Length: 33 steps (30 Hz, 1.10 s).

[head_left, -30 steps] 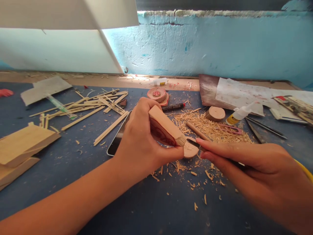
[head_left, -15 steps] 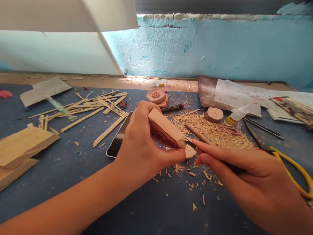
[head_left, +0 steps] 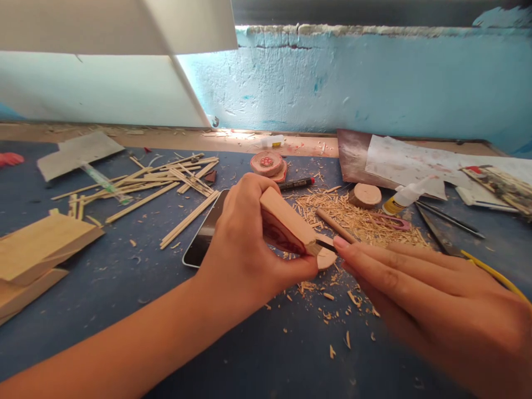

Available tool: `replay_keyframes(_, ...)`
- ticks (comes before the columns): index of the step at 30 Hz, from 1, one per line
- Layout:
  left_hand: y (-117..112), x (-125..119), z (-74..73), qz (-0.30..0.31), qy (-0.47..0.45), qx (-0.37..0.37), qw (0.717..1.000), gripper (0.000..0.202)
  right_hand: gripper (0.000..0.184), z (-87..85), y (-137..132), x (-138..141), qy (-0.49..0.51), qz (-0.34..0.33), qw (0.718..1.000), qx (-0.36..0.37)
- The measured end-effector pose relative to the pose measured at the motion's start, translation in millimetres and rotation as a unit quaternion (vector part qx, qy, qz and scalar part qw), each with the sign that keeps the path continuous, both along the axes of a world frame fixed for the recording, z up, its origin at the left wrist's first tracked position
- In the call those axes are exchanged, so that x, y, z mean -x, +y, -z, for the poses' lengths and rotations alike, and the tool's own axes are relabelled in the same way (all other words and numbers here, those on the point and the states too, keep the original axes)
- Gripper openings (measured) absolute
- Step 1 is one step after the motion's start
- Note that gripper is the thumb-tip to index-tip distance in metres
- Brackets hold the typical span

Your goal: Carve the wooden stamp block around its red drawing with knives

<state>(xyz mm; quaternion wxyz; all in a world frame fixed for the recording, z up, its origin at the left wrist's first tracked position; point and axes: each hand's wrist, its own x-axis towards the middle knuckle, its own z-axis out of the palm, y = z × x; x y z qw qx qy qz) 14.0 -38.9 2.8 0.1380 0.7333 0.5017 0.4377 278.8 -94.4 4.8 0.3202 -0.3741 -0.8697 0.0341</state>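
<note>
My left hand (head_left: 245, 238) is closed around a pale wooden block (head_left: 287, 216), its thumb along the lower edge. The block tilts down to the right, and its near side carries dark red marking. My right hand (head_left: 432, 288) grips a carving tool (head_left: 326, 245) whose thin dark blade touches or nearly touches the block's right end; its handle is hidden in the fingers. That end looks rough-cut. Below the blade a pale wood slice (head_left: 326, 259) lies on the blue tabletop (head_left: 233, 343), partly covered.
Wood shavings (head_left: 399, 237) spread behind my right hand, with a wooden rod (head_left: 333, 224), round wood piece (head_left: 364, 195) and glue bottle (head_left: 401, 198). Scissors (head_left: 443, 238) lie right. A phone (head_left: 203, 233), thin sticks (head_left: 145, 183) and wooden boards (head_left: 41, 244) are left. A marker (head_left: 297, 184) lies behind the block.
My right hand has rolled over, its back now more upward and its fingers straighter along the tool. The block has shifted slightly right in view, along with the whole scene.
</note>
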Motion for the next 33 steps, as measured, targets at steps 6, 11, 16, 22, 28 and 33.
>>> replay_keyframes(6,2,5,0.0,0.003,0.018,-0.006,1.000,0.074,0.038,-5.7,9,5,0.052,0.032,0.996,0.068)
replay_keyframes(11,0,1,6.8,0.028,0.044,-0.043,0.998,0.070,0.044,-4.0,9,13,0.146,0.097,0.958,0.226)
replay_keyframes(16,-1,-3,18.2,0.095,0.071,-0.003,0.993,0.070,0.061,-0.5,10,4,0.185,0.118,0.942,0.254)
replay_keyframes(22,11,4,14.8,0.025,0.016,0.089,0.996,0.071,0.058,-12.9,22,6,0.263,0.128,0.892,0.344)
replay_keyframes(28,12,6,17.3,0.050,0.040,0.029,0.998,0.076,0.049,-5.9,30,18,0.317,0.107,0.837,0.432)
replay_keyframes(33,9,7,20.3,0.076,0.063,-0.002,0.995,0.090,0.041,2.9,34,20,0.280,0.127,0.852,0.425)
